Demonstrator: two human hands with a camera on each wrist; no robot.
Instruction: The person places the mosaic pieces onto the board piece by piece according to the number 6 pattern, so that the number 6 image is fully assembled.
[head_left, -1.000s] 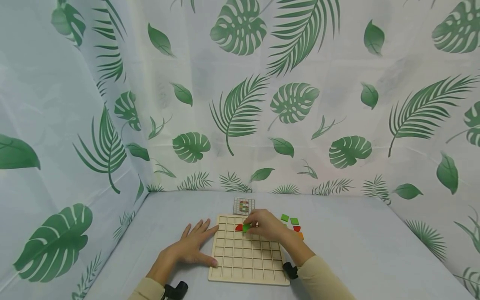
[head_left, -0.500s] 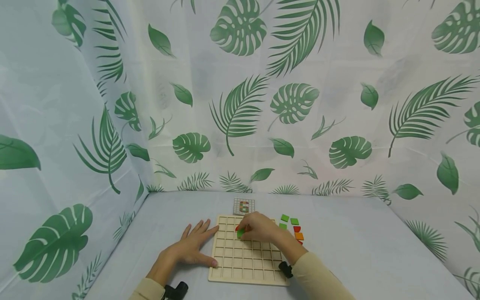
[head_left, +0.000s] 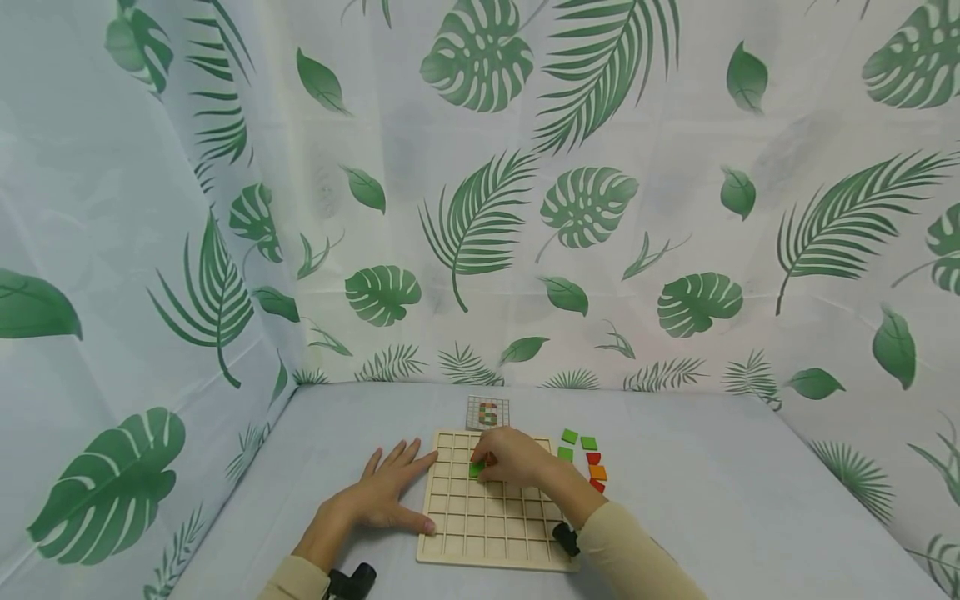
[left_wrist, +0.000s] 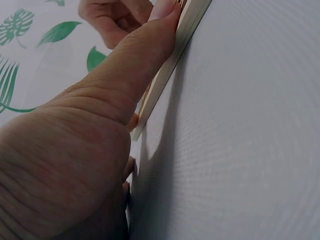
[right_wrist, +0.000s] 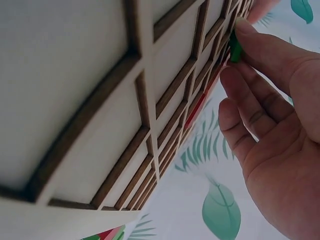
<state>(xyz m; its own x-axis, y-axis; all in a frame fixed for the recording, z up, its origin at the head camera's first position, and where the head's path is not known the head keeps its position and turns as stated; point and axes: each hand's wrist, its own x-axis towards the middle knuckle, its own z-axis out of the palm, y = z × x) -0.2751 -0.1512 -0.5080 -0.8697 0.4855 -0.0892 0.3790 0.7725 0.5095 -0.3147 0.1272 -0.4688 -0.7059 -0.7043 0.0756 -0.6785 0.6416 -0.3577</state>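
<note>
A wooden grid board (head_left: 487, 525) with square cells lies flat on the table. My right hand (head_left: 517, 458) is over its upper part and pinches a green square tile (head_left: 477, 469) between thumb and fingers, at a cell left of the middle. The right wrist view shows the green tile (right_wrist: 235, 48) held on edge, with a red piece (right_wrist: 196, 111) lying in the grid close by. My left hand (head_left: 386, 492) is spread at the board's left side, fingers straight. Its thumb (left_wrist: 145, 50) rests on the board's edge.
Behind the board lies a small pattern card (head_left: 487, 412) with a coloured grid design. Right of the board are several loose pieces: green tiles (head_left: 570, 436), red pieces (head_left: 594, 458) and an orange tile (head_left: 597, 472). A leaf-print cloth (head_left: 480, 208) hangs behind the table.
My right hand has moved left and slightly nearer with the green tile, bringing it to a cell diagonally left. The red piece is now mostly covered by the fingers. My left hand stays put.
</note>
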